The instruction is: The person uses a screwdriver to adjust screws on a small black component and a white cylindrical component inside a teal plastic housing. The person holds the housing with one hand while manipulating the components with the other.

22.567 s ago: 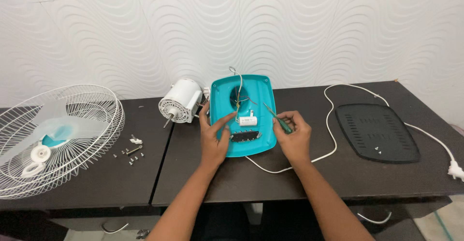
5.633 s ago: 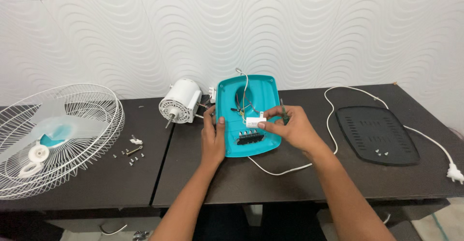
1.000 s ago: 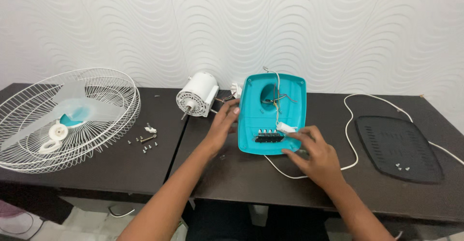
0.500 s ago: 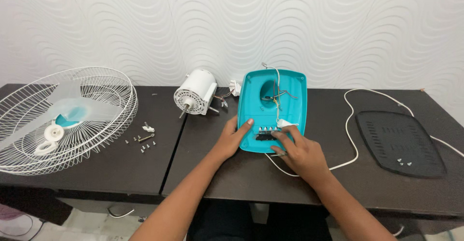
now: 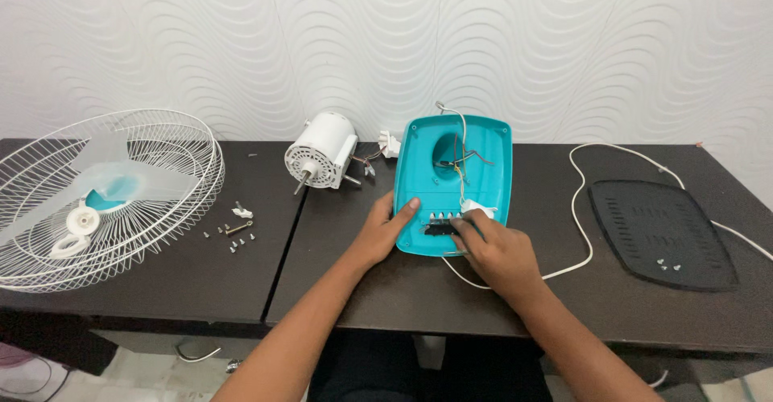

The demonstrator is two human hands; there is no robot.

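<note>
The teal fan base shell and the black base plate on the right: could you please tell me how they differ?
The teal fan base shell is glossy, open side up, with wires and a switch block inside; the black base plate is matt, flat and vented. The left hand and right hand rest on the shell; the plate lies untouched, with small screws on it. Both share a rounded outline.

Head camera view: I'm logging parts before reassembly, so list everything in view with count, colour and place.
teal plastic fan base shell: one, teal, table centre, wires inside
white cylindrical fan motor: one, white, left of the shell
white wire fan guard: one, white, far left, pale blades and caps inside
small loose metal screws: several, silvery, right of the guard
white power cord: one, white, right of the shell
black vented base plate: one, black, far right, small screws on it
dark wooden table: dark brown
left hand: on the shell's left edge
right hand: at the shell's lower edge
</note>
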